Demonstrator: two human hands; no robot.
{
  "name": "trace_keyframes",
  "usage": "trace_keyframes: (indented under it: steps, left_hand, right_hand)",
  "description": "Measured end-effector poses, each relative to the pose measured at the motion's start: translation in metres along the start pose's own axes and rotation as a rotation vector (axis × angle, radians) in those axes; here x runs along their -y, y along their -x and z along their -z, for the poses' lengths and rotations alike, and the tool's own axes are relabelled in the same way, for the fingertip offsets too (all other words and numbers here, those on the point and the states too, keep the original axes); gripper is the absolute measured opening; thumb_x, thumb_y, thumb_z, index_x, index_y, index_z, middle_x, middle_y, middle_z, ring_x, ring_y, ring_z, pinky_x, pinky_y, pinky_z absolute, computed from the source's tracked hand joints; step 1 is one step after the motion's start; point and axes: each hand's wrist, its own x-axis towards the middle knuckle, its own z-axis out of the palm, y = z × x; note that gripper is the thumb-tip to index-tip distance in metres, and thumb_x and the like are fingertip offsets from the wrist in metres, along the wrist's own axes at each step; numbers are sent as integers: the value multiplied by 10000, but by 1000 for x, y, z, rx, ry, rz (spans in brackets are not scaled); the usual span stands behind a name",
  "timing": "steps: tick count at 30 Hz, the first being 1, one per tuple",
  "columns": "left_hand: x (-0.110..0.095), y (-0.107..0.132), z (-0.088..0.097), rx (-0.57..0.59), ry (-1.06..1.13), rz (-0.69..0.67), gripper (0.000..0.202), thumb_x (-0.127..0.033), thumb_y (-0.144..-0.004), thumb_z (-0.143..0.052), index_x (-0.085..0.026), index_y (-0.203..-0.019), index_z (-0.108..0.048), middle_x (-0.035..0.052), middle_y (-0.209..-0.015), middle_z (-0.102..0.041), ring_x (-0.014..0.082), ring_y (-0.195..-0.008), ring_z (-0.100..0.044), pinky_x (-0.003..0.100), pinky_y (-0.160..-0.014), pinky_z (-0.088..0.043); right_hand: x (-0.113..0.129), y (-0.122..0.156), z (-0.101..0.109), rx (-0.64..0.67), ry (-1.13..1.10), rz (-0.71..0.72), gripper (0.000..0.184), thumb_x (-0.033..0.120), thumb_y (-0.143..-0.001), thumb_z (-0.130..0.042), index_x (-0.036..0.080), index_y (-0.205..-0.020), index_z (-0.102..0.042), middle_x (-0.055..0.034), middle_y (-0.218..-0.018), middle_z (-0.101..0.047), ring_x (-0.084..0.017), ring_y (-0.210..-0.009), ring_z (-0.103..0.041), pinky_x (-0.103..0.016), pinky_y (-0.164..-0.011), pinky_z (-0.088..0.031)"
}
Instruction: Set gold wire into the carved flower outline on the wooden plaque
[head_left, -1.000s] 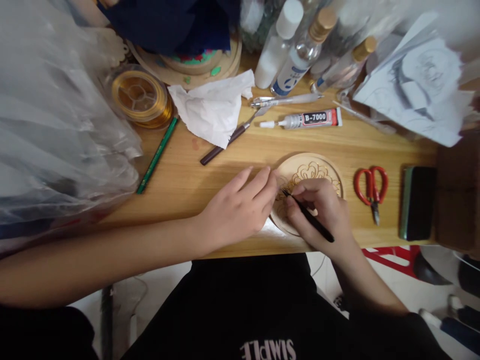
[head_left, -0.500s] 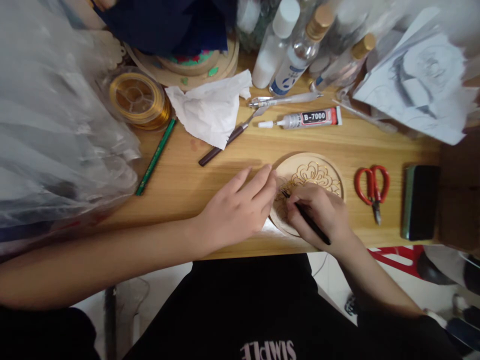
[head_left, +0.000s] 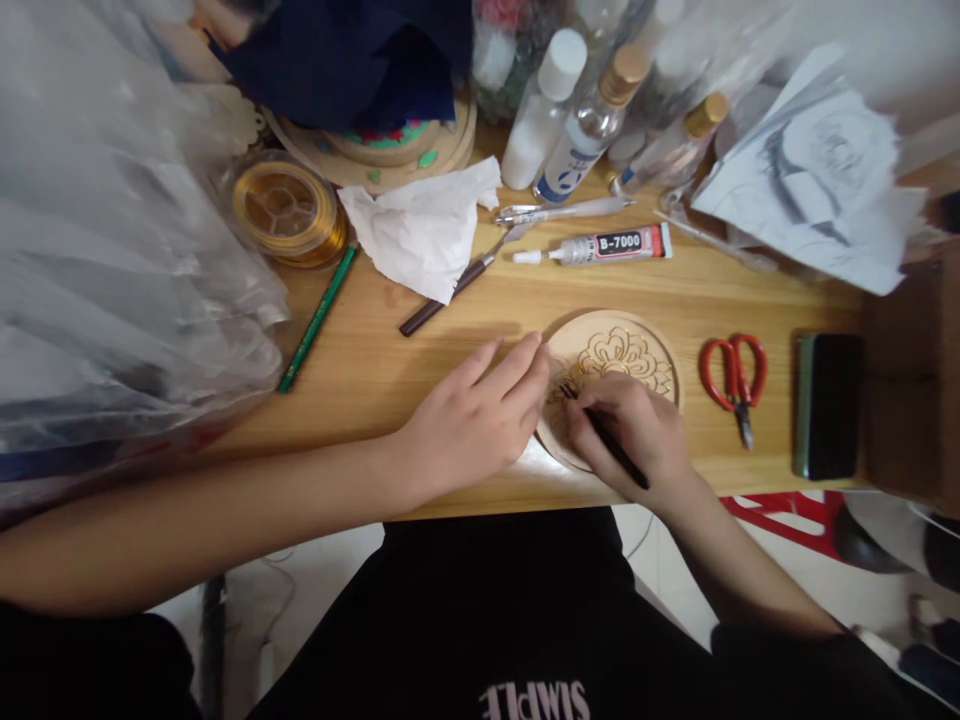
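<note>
A round wooden plate (head_left: 660,345) with a raised rim lies near the table's front edge. Gold wire outlines (head_left: 622,350) form a flower on its face. My right hand (head_left: 637,430) rests over the plate's lower right, closed around slim black tweezers (head_left: 616,450). Their fine points touch down near the left part of the pattern, though the exact contact is too small to make out. My left hand (head_left: 480,415) lies palm down at the plate's left edge, fingers stretched out and slightly apart, fingertips at the rim. Part of the pattern is hidden beneath my right hand.
Behind the plate lie a B-7000 glue tube (head_left: 622,243), a pen (head_left: 562,211), a palette knife (head_left: 450,297) and crumpled tissue (head_left: 420,225). Red-handled cutters (head_left: 735,375) and a phone (head_left: 829,405) sit right. Left are a green pencil (head_left: 319,320) and gold wire spool (head_left: 285,210).
The view has shifted slightly, so the tabletop things appear a little further left and lower. Both hands keep nearly the same pose at the plate, the tweezers still held.
</note>
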Motion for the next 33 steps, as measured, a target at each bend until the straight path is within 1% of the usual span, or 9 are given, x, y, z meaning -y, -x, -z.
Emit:
trace_keyframes:
  steps: [4, 7, 10, 13, 17, 20, 23, 28, 33]
  left_hand:
    - [0, 1, 0, 3, 5, 6, 329, -110, -969, -382, -48, -1184, -623, 145, -1259, -644, 270, -1203, -583, 369, -950, -471]
    - [0, 1, 0, 3, -3, 3, 329, -119, -971, -383, -42, -1187, -620, 144, -1259, -646, 270, -1192, -591, 366, -953, -474]
    - [0, 1, 0, 7, -12, -3, 330, -127, -971, -395, -32, -1204, -610, 147, -1260, -645, 270, -1180, -598, 364, -950, -478]
    - [0, 2, 0, 5, -5, -5, 322, -129, -968, -417, -23, -1209, -604, 161, -1259, -642, 269, -1165, -604, 371, -952, -474]
    - [0, 2, -2, -1, 26, 4, 314, -121, -965, -421, -27, -1200, -607, 176, -1250, -642, 265, -1151, -607, 384, -953, -468]
    - [1, 3, -3, -7, 42, 9, 300, -115, -962, -428, -35, -1181, -618, 178, -1242, -646, 260, -1143, -612, 387, -952, -473]
    - [1, 3, -2, -8, 32, 2, 292, -111, -961, -433, -41, -1167, -627, 172, -1238, -650, 265, -1138, -618, 388, -945, -487]
    - [2, 2, -2, 0, 22, -5, 278, -122, -956, -460, -41, -1159, -632, 161, -1235, -655, 278, -1128, -625, 384, -935, -505]
    - [2, 1, -1, 14, 43, -6, 285, -114, -957, -452, -35, -1167, -627, 180, -1253, -640, 286, -1144, -617, 404, -940, -502]
  right_hand:
    - [6, 7, 0, -98, -82, -220, 222, 119, -835, -578, 254, -950, -445, 63, -676, -574, -105, -511, -541, -240, -462, -407]
    - [9, 10, -1, -101, -96, -256, 231, 118, -839, -570, 252, -969, -435, 66, -692, -592, -92, -505, -534, -225, -461, -395]
    - [9, 10, -2, -85, -98, -265, 235, 131, -847, -580, 245, -998, -441, 49, -740, -618, -91, -540, -558, -221, -486, -420]
    - [10, 9, -1, -51, -103, -258, 268, 151, -852, -592, 237, -1063, -451, 46, -731, -608, -93, -548, -565, -218, -490, -442]
    - [13, 9, 3, -65, -120, -287, 319, 170, -838, -627, 231, -1125, -502, 30, -752, -643, -106, -602, -612, -222, -524, -495]
    - [15, 10, 3, -106, -193, -343, 263, 179, -833, -649, 222, -1081, -572, -4, -836, -698, -129, -709, -670, -247, -616, -556]
    - [18, 9, 4, -116, -186, -367, 183, 183, -829, -664, 210, -1006, -622, -17, -848, -715, -135, -711, -673, -268, -649, -569]
    - [20, 5, 8, -88, -119, -319, 118, 157, -832, -666, 198, -942, -654, -17, -781, -692, -130, -684, -640, -266, -618, -541]
    - [19, 3, 7, -96, -102, -265, 138, 139, -832, -663, 210, -950, -649, -48, -896, -722, -185, -876, -683, -339, -765, -569]
